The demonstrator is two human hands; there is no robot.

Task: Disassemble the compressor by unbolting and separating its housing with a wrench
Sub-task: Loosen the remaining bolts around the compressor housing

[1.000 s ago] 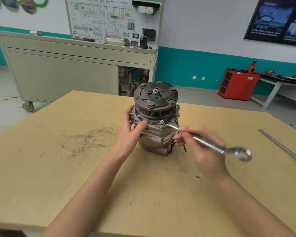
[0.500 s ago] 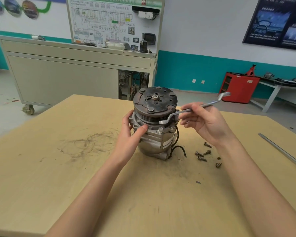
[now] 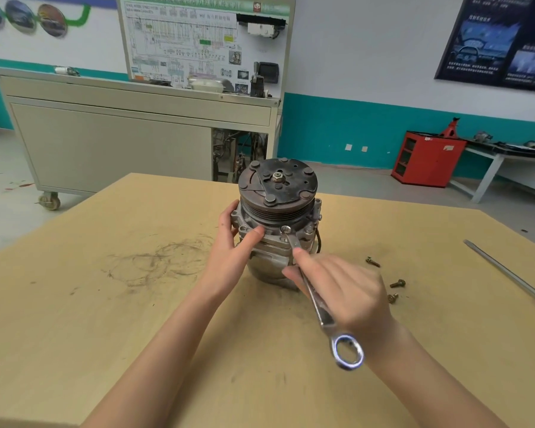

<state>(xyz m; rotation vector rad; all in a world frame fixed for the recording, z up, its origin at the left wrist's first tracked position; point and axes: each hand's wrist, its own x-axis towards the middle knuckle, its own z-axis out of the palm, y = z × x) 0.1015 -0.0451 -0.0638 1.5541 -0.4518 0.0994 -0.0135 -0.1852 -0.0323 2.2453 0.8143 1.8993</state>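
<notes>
A grey metal compressor point(image 3: 277, 217) stands upright on the wooden table point(image 3: 112, 319), its dark pulley facing up. My left hand point(image 3: 232, 245) grips its housing flange from the left, thumb on the front. My right hand point(image 3: 340, 291) holds a silver ring wrench point(image 3: 318, 307) by the shaft. The wrench's far ring sits on a bolt point(image 3: 285, 230) at the front of the flange. Its free ring end points toward me.
Three loose bolts point(image 3: 396, 284) lie on the table right of the compressor. A long screwdriver point(image 3: 507, 274) with an orange handle lies near the right edge. Beyond the table are a wheeled grey cabinet point(image 3: 105, 143) and a red cabinet point(image 3: 426, 159).
Half a second ago the wrench was lifted off and angled up to the right. Now its ring is back on the front bolt, with the handle swung toward me.
</notes>
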